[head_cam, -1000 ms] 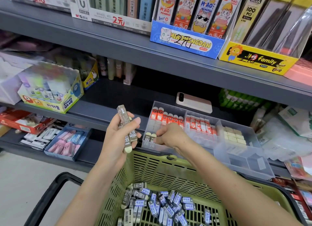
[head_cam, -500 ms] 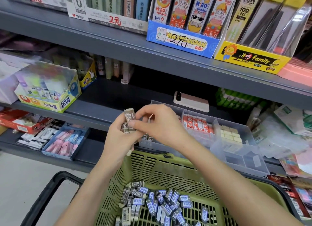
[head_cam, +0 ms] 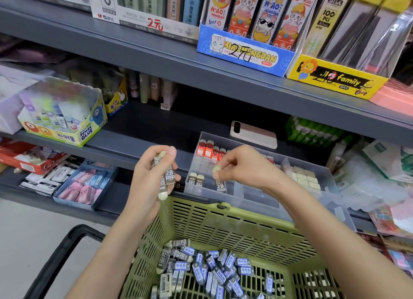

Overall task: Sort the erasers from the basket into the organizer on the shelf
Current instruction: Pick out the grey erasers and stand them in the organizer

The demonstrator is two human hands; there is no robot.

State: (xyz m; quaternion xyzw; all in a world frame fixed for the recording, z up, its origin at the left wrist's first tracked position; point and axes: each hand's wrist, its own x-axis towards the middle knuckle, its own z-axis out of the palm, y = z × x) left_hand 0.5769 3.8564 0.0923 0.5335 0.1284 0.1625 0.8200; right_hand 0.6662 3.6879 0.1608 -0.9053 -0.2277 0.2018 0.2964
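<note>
The shelf (head_cam: 138,128) carries a clear organizer (head_cam: 257,193) at its front edge. The green basket (head_cam: 223,211) sits just below, with a heap of sleeved erasers (head_cam: 201,269) on its floor. The likeliest trouble, as I judge it, is the bundle of erasers (head_cam: 166,175) in the left hand (head_cam: 149,178). Its fingers (head_cam: 172,151) are curled round several at once, and the lowest pokes out beneath them. That one could slip into the basket or past its rim to the floor. The right hand (head_cam: 245,166) pinches one eraser (head_cam: 220,182) by its cream top between thumb and fingers (head_cam: 225,162). Let go crooked, it could topple and knock over the two erasers (head_cam: 196,179) standing just left of it. Its sleeved body hangs below the fingertips, inside the organizer's front left compartment. The bundle stands upright within the left fingers, beside the organizer's left wall.
</note>
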